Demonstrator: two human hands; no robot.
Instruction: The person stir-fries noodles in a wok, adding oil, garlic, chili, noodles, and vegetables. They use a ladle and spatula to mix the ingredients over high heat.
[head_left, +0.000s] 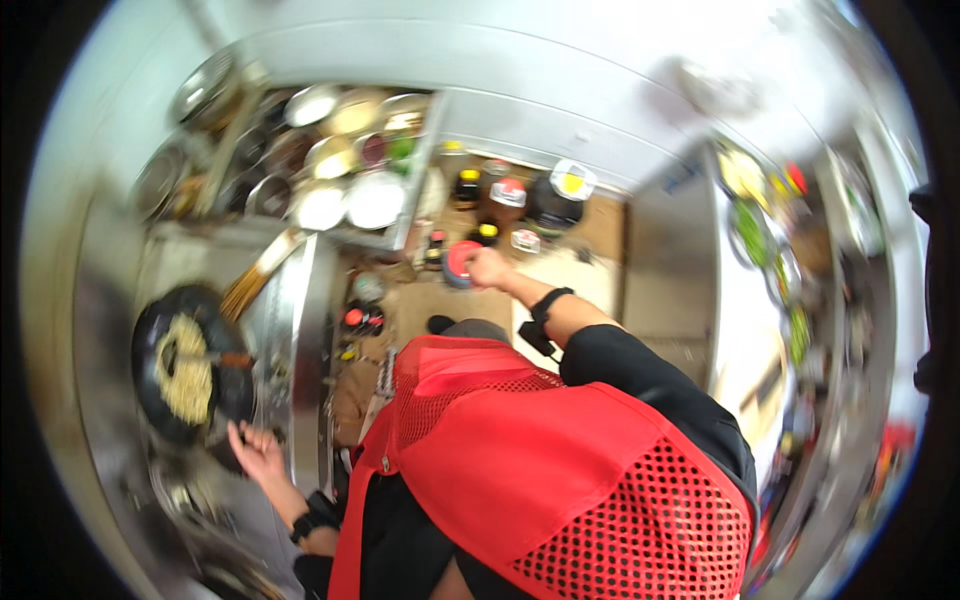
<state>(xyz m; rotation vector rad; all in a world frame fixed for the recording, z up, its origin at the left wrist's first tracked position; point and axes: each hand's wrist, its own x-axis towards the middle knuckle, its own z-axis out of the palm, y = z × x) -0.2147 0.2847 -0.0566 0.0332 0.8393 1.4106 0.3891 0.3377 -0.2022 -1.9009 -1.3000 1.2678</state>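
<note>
My left hand (259, 450) is held near the front edge of a black wok (146, 375), with its fingers apart and nothing in them. In the wok lies a heap of pale strips (187, 382), perhaps noodles. A spatula with a wooden handle (234, 361) rests across the wok. Low in front of me, my right hand (487, 268) grips the rim of a red and dark grey round container (459, 271); blur hides what is inside it.
A bamboo wok brush (259, 277) leans beside the wok. Bowls of seasonings (330, 157) fill a metal tray (401, 238). Bottles (466, 191) and a dark jar (559, 210) stand near the wall. At right, a white counter (739, 330) holds plates of greens (750, 232).
</note>
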